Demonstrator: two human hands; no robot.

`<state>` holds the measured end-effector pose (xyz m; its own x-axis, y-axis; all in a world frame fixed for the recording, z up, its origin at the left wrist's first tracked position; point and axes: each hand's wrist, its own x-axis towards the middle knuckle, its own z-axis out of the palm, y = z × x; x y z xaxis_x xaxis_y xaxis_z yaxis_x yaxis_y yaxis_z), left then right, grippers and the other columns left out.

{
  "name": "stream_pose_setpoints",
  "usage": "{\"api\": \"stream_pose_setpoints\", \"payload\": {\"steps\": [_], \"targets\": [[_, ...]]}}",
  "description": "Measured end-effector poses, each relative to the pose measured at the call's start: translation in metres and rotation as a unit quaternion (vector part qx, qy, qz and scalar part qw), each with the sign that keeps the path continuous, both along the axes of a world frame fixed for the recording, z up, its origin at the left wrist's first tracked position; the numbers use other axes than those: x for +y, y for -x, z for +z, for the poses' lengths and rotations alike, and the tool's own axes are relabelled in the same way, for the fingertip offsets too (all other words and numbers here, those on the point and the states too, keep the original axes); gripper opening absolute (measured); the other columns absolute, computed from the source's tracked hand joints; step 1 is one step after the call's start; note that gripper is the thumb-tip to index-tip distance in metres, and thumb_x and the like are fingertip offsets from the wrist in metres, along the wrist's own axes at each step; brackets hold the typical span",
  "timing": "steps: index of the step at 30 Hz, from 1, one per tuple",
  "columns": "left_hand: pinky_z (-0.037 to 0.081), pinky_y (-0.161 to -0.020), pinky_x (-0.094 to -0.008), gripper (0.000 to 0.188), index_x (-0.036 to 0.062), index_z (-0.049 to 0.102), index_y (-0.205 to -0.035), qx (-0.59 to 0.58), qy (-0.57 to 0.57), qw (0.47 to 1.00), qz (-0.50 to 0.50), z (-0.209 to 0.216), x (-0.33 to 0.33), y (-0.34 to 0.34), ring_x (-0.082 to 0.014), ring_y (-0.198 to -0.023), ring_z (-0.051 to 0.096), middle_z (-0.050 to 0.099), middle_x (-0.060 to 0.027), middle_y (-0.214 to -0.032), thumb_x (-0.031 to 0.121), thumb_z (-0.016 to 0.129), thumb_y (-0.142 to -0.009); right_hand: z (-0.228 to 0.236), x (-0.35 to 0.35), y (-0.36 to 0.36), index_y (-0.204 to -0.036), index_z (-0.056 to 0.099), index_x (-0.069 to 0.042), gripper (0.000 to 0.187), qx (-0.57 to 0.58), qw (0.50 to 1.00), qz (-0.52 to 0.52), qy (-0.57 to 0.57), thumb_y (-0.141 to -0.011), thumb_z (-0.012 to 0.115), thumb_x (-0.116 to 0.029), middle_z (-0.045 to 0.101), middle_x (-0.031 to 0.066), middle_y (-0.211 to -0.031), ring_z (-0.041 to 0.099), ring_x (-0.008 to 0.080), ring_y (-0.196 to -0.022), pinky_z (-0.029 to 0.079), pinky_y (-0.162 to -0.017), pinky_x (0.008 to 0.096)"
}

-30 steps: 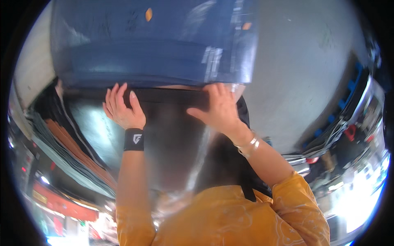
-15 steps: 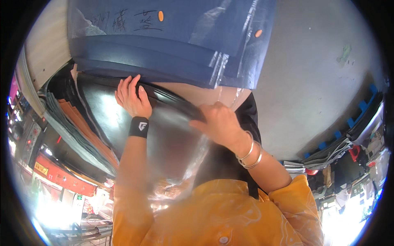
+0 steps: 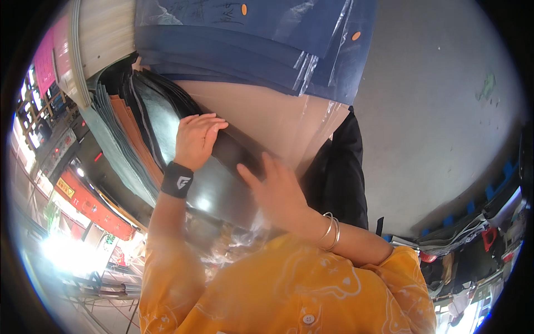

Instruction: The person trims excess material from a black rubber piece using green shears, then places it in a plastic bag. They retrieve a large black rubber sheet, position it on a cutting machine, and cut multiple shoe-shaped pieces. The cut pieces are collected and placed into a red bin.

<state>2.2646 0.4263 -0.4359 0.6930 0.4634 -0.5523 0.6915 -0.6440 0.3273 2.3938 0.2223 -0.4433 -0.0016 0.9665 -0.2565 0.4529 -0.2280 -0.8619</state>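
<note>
Glossy black sheets point(image 3: 167, 92), like leather or plastic film, curve down toward my body in front of me. My left hand point(image 3: 197, 139), with a black wristband, has its fingers bent together over their upper edge. Lower and to the right, my right hand point(image 3: 275, 192), with bangles on the wrist, lies against the sheets' dark end. Its thumb stands apart from the stretched fingers, which are slightly blurred. Beyond both hands shows a beige sheet point(image 3: 245, 106). Dark blue sheets point(image 3: 222, 55) under clear plastic lie above it.
Grey-green sheets point(image 3: 119, 150) and brown sheets point(image 3: 133, 128) hang in a bundle at the left. A wide grey surface point(image 3: 423, 111) fills the right. More folded material point(image 3: 450, 242) with blue clips sits at the far right. Black fabric point(image 3: 345, 172) hangs beside my right hand.
The black sheets have come toward my body, baring more of the beige sheet. Both hands moved down with them, and the right hand's fingers spread from a closed grip. The view has shifted.
</note>
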Motion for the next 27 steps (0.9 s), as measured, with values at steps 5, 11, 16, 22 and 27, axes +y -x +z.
{"api": "stream_pose_setpoints", "payload": {"steps": [5, 11, 16, 22, 27], "targets": [[0.026, -0.105, -0.0438, 0.034, 0.0083, 0.063, -0.113, 0.014, -0.025, 1.0, -0.008, 0.001, -0.011, 0.003, -0.0251, -0.119, 0.049, 0.06, -0.0079, -0.119, 0.008, 0.046, -0.083, -0.002, 0.004, -0.004, -0.134, 0.048, -0.025, 0.064, 0.008, 1.0, 0.007, 0.029, -0.073, 0.062, -0.009, 0.03, 0.0345, -0.135, 0.042, 0.0412, -0.113, 0.04, -0.086, 0.0456], [0.019, -0.111, -0.0475, 0.051, 0.0097, 0.055, -0.125, 0.07, -0.075, 0.994, 0.029, 0.02, -0.033, 0.011, -0.0284, -0.13, 0.037, 0.048, -0.0075, -0.134, 0.0, 0.049, -0.074, -0.01, 0.01, -0.018, -0.137, 0.044, -0.03, 0.072, 0.025, 0.996, 0.034, 0.082, -0.072, 0.068, -0.01, 0.022, 0.0341, -0.14, 0.036, 0.0456, -0.12, 0.038, -0.093, 0.0498], [0.023, -0.11, -0.0456, 0.053, 0.0068, 0.051, -0.129, 0.026, -0.058, 0.989, 0.131, 0.04, -0.061, 0.017, -0.0372, -0.132, 0.031, 0.044, -0.014, -0.137, -0.001, 0.048, -0.077, -0.021, 0.017, -0.038, -0.14, 0.038, -0.018, 0.073, 0.045, 0.992, 0.085, 0.085, -0.074, 0.068, -0.011, 0.028, 0.0331, -0.138, 0.031, 0.046, -0.128, 0.033, -0.101, 0.0503], [0.03, -0.108, -0.04, 0.065, 0.0061, 0.034, -0.14, -0.054, 0.091, 0.859, 0.501, 0.02, -0.245, 0.075, -0.0345, -0.132, 0.034, 0.036, -0.0202, -0.142, 0.01, 0.061, -0.081, -0.094, 0.028, -0.068, -0.133, 0.037, 0.005, 0.069, 0.167, 0.966, -0.064, 0.189, -0.074, 0.067, -0.015, 0.042, 0.0256, -0.131, 0.038, 0.04, -0.124, 0.032, -0.104, 0.0437], [0.048, -0.08, -0.0311, 0.046, 0.0034, 0.052, -0.127, 0.093, 0.198, 0.747, 0.628, -0.011, -0.417, 0.183, -0.0199, -0.093, 0.061, 0.062, -0.0132, -0.113, 0.021, 0.058, -0.085, -0.104, 0.034, -0.054, -0.13, 0.04, 0.005, 0.067, 0.028, 0.993, -0.093, 0.06, -0.074, 0.069, -0.017, 0.044, 0.0224, -0.13, 0.042, 0.0349, -0.122, 0.032, -0.104, 0.0427]]}}
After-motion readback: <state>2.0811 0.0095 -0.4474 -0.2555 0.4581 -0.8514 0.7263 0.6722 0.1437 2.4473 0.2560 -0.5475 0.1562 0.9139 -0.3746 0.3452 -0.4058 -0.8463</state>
